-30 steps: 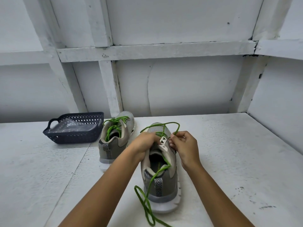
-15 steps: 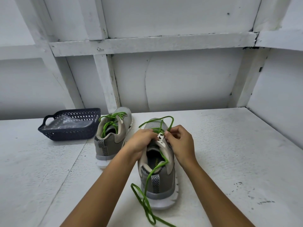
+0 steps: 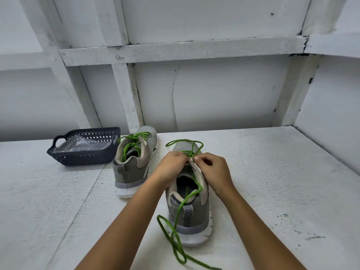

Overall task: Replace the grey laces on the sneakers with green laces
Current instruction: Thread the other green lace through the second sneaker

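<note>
Moved: right hand (image 3: 215, 170) nearer left hand (image 3: 171, 166).
Grip: both pinch lace (image 3: 181, 204).
Done: back-edge sneaker (image 3: 134, 168) looks laced.
Pending: near sneaker (image 3: 191, 215), top eyelets.

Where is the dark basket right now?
In the head view, the dark basket sits on the white table, far left, just left of the farther sneaker.

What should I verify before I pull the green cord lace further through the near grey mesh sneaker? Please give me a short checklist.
1. The near grey mesh sneaker stands upright on the white table: ok.
2. The left hand grips its upper: ok.
3. The right hand pinches the green cord lace at the eyelets: ok.
4. The lace tip is through the eyelet: cannot tell, the fingers hide it.
5. The loose tail behind the heel is free of knots: cannot tell, its loops cross.
</note>
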A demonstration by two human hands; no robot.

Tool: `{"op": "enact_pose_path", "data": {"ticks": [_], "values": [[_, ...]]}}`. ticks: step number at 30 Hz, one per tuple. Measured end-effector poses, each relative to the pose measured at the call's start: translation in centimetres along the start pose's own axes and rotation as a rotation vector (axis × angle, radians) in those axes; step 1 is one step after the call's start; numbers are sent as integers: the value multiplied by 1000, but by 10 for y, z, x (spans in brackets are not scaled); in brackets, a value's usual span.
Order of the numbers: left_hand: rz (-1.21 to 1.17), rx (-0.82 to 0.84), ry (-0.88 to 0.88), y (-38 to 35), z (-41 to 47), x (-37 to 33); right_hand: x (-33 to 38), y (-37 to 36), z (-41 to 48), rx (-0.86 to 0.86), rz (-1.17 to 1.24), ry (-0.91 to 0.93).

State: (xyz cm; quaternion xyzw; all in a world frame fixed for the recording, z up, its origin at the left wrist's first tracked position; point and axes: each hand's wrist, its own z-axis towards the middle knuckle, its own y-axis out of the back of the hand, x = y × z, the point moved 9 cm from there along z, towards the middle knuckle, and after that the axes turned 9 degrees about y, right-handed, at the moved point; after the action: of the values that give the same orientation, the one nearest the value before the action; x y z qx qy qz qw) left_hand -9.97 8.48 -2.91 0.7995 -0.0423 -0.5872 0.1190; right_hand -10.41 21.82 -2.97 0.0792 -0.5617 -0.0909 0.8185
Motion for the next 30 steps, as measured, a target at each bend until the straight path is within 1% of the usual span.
{"op": "enact_pose_path", "data": {"ticks": [4,6,10,14,15,16,17,20,21,22,23,24,25,27,29,30], "values": [[297,-26,-72,-2,4,-3,16,-11,-6,111,137,-11],[409,-53,-104,-2,4,-6,20,-16,-8,126,162,-10],[484,-118,-131,-1,5,-11,10,-11,-11,33,149,-103],[419,-250,-174,12,-4,-22,6,-8,-15,15,113,-142],[338,-274,-187,17,-9,-27,7,-8,-15,15,116,-142],[203,-288,-178,25,-13,-29,7,-8,-15,16,119,-143],[3,-274,-151,34,-17,-30,8,-8,-15,17,120,-143],[-666,-135,-90,59,-23,-37,9,-8,-15,26,114,-151],[-808,-131,-100,72,-25,-40,9,-8,-15,24,108,-147],[-878,-168,-118,88,-25,-42,9,-8,-15,20,99,-146],[-856,-237,-135,106,-27,-44,9,-7,-15,15,92,-146],[-764,-323,-149,124,-28,-44,9,-8,-16,13,88,-148],[-618,-396,-163,136,-29,-47,9,-8,-16,12,86,-147],[-202,-469,-180,143,-30,-56,8,-8,-16,5,86,-146],[298,-467,-197,125,-29,-67,7,-7,-17,-10,96,-154],[522,-431,-207,109,-28,-69,6,-7,-17,-12,104,-161]]}}
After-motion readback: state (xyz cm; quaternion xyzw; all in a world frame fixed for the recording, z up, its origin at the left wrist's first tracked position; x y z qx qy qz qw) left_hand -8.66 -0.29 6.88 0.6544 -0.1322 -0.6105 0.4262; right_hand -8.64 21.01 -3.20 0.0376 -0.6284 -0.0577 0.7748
